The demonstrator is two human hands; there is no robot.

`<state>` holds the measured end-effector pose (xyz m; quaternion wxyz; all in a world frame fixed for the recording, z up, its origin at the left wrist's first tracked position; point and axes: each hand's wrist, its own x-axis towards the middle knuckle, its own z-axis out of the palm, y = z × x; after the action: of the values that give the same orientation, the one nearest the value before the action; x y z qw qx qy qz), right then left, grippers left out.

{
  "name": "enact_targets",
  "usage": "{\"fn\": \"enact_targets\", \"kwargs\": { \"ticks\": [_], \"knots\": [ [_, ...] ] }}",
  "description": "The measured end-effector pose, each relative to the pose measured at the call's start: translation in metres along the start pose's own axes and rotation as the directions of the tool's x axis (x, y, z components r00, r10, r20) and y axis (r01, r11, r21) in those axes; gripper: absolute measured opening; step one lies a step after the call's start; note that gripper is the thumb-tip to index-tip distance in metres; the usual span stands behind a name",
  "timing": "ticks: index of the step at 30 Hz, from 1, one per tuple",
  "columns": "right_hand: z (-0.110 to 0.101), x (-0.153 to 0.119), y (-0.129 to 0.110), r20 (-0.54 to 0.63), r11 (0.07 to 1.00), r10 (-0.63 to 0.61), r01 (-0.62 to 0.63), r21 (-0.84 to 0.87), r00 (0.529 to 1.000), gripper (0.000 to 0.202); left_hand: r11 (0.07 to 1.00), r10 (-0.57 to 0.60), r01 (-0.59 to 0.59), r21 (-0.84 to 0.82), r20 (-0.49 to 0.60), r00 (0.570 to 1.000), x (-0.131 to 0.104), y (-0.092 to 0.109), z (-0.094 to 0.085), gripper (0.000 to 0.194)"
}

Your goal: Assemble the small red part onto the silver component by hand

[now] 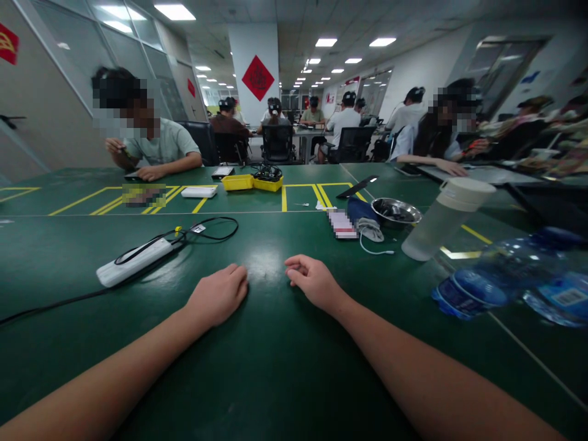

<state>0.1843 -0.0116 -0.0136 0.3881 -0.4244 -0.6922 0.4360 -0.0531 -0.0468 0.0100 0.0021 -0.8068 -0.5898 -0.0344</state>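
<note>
My left hand (219, 294) rests on the green table (257, 373), its fingers curled under into a loose fist. Nothing shows in it. To its right, across a short gap, my right hand (315, 282) lies on its side with bent fingers drawn in near the thumb and nothing held. Beyond my left hand lies a white power strip (135, 262) with a black cable (59, 303). A phone-like flat thing (342, 224), partly blurred out, lies past my right hand, beside a dark blue pouch (361, 210) and a white cable (376, 251).
At right stand a frosted bottle (429, 229) and a metal bowl (395, 211) of dark items; plastic water bottles (478, 288) lie nearer. Yellow trays (237, 183), one holding black cables, and a white box (199, 192) sit farther back. A person (160, 144) sits across at left.
</note>
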Motion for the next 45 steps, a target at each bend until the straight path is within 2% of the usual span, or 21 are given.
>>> {"fn": "enact_targets", "kwargs": {
  "ticks": [5,8,13,19,25,30,35,37,39,41,42,44,45],
  "knots": [
    [0.0,0.0,0.0,0.018,1.0,-0.002,0.001,0.013,1.0,0.024,0.989,-0.144,0.146,-0.012,0.065,0.987,-0.035,-0.053,-0.007,0.032],
    [0.001,0.001,0.002,0.018,1.0,-0.013,0.013,-0.006,1.0,0.022,0.966,-0.256,0.259,-0.005,0.12,0.959,-0.057,-0.08,-0.014,0.036],
    [0.0,0.001,0.003,0.032,0.999,-0.023,0.024,-0.043,0.999,0.022,0.889,-0.452,0.458,-0.02,0.14,0.881,-0.088,-0.108,-0.021,0.034],
    [-0.001,0.0,-0.001,0.041,0.998,-0.023,0.025,-0.056,0.999,0.022,0.798,-0.563,0.586,-0.14,0.176,0.808,-0.106,-0.14,-0.019,0.04],
    [0.0,0.001,0.001,0.044,0.998,-0.027,0.029,-0.051,0.999,0.021,0.822,-0.545,0.554,-0.135,0.099,0.833,-0.114,-0.16,-0.013,0.039],
    [-0.001,0.0,0.002,0.047,0.995,-0.046,0.05,-0.088,0.998,0.019,0.84,-0.529,0.526,-0.132,0.013,0.848,-0.12,-0.16,-0.01,0.035],
    [-0.001,0.0,0.002,0.053,0.992,-0.053,0.059,-0.116,0.997,0.019,0.817,-0.561,0.565,-0.117,0.067,0.825,-0.11,-0.144,-0.02,0.035],
    [-0.001,0.0,0.003,0.052,0.99,-0.061,0.067,-0.125,0.997,0.018,0.789,-0.582,0.593,-0.159,0.114,0.805,-0.103,-0.137,-0.026,0.034],
    [0.0,0.001,0.005,0.049,0.989,-0.066,0.072,-0.131,0.997,0.018,0.721,-0.615,0.653,-0.231,0.22,0.758,-0.096,-0.129,-0.031,0.032],
    [0.0,0.002,0.006,0.049,0.988,-0.065,0.071,-0.136,0.997,0.018,0.656,-0.594,0.676,-0.335,0.323,0.737,-0.086,-0.12,-0.034,0.036],
    [0.001,0.002,0.006,0.049,0.988,-0.063,0.069,-0.137,0.997,0.018,0.647,-0.55,0.655,-0.39,0.356,0.755,-0.08,-0.114,-0.035,0.039],
    [0.001,0.002,0.006,0.045,0.988,-0.061,0.066,-0.14,0.997,0.017,0.69,-0.42,0.53,-0.493,0.323,0.848,-0.066,-0.099,-0.034,0.046],
    [0.001,0.002,0.006,0.043,0.988,-0.061,0.066,-0.139,0.997,0.017,0.716,-0.373,0.486,-0.5,0.315,0.873,-0.058,-0.089,-0.033,0.048]
  ]
}}
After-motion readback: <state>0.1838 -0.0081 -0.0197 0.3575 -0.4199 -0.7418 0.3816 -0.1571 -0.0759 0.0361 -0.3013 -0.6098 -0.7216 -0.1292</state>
